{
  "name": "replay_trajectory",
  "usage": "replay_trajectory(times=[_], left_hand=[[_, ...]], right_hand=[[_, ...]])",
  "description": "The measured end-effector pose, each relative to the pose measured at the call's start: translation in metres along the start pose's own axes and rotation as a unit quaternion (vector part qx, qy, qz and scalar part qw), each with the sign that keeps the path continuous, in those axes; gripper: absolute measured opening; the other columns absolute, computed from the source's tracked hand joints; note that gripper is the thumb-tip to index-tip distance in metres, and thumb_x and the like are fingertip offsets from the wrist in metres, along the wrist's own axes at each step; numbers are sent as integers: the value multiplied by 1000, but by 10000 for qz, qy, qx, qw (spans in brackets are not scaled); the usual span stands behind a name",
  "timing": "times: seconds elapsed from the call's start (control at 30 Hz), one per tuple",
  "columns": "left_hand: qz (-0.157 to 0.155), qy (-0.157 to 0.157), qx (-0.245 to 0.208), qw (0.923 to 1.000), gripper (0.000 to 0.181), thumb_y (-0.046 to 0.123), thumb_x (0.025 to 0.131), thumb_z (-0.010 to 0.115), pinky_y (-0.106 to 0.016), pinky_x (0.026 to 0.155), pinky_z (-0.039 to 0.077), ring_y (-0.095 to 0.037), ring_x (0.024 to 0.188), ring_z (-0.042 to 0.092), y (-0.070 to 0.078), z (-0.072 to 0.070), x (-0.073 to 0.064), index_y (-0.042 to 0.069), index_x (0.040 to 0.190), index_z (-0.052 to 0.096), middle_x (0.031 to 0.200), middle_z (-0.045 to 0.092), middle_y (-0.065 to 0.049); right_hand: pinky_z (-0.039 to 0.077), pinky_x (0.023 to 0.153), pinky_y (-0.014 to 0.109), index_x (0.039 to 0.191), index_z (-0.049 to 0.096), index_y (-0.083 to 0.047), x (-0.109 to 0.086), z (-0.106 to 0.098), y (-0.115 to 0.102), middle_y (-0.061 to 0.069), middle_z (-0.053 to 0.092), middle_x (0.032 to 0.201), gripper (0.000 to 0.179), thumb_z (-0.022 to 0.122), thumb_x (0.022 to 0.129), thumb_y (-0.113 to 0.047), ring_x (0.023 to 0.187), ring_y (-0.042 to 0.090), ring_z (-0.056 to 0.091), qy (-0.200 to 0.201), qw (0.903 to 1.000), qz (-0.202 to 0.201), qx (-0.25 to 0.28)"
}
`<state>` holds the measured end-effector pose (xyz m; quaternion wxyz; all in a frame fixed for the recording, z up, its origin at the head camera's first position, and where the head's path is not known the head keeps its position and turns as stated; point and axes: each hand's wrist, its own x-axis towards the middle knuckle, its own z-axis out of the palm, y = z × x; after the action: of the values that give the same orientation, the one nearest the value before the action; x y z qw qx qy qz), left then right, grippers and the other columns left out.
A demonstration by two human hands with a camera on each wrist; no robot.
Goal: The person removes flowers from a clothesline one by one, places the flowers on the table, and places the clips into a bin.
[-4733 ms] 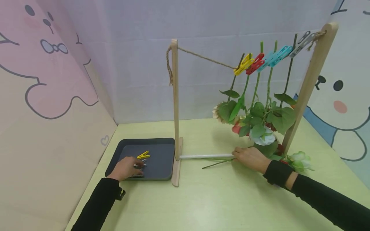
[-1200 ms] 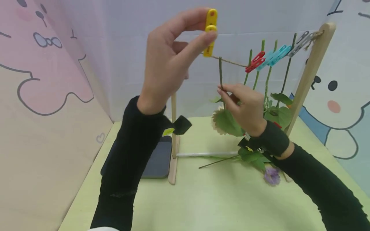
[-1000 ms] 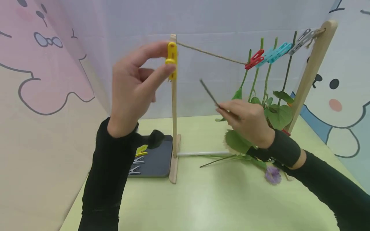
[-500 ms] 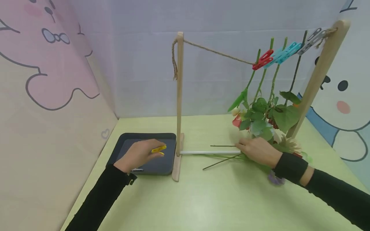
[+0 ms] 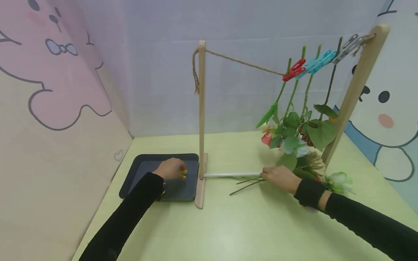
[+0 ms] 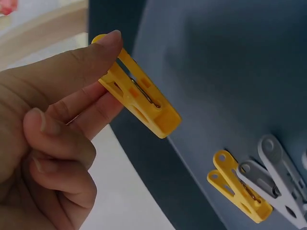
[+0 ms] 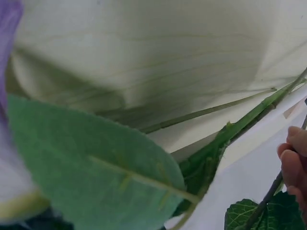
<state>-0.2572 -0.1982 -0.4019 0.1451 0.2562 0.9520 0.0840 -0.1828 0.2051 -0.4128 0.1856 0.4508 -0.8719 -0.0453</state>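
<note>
Over the dark grey tray (image 5: 130, 170), my left hand (image 5: 171, 169) pinches a yellow clothespin (image 6: 139, 91) by its handle ends between thumb and fingers. In the left wrist view another yellow clothespin (image 6: 240, 187) and a grey clothespin (image 6: 283, 179) lie in the tray below. My right hand (image 5: 281, 178) is low at the table by the white rod (image 5: 232, 175), its fingertips pinching a dark flower stem (image 7: 273, 188). A beige artificial flower (image 5: 315, 164) lies just beyond that hand. More stems (image 5: 245, 187) stick out to the left of the fingers.
A wooden stand with a left post (image 5: 201, 108) and right post (image 5: 357, 90) carries a sagging rope (image 5: 243, 62). Red (image 5: 294, 70), blue (image 5: 321, 62) and grey clothespins (image 5: 349, 49) hold several hanging flowers there. A pale green flower (image 5: 339, 182) lies on the table at right.
The yellow clothespin has come off the rope and gone left and down to the tray in my left hand. My right hand has lowered the beige flower from the rope to the table.
</note>
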Motion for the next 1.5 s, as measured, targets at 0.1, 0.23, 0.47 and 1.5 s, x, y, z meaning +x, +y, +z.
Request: replay_trajectory(times=[0.1,0.23,0.47,1.5], left_hand=[[-17,-109,327,9994,24,24,70,80,-34,69,52,-17,82,62,-2,0,12,15,90,71,88,67,1],[-155,-253,568,9979,22,20,68,81,-35,67,52,-17,77,62,-3,0,22,15,87,71,84,67,1],[-602,-237,645,9958,26,18,66,82,-40,72,52,-19,81,63,-5,0,28,14,90,72,88,68,-1],[-793,-294,651,9943,32,19,67,82,-39,73,51,-20,84,61,-11,3,37,13,95,69,92,66,-3]], right_hand=[[35,42,21,79,64,-9,2,2,-1,-2,51,68,15,74,69,-3,55,9,50,-67,9997,209,109],[37,42,23,79,63,-8,2,6,-2,-1,52,69,13,71,72,-1,57,12,53,-166,9980,504,339],[40,44,26,81,64,-8,-3,17,0,0,54,71,10,70,74,-3,59,14,56,-181,9945,869,549],[40,45,24,82,64,-7,8,6,-10,0,54,71,16,75,72,-13,56,14,55,-79,9905,1165,730]])
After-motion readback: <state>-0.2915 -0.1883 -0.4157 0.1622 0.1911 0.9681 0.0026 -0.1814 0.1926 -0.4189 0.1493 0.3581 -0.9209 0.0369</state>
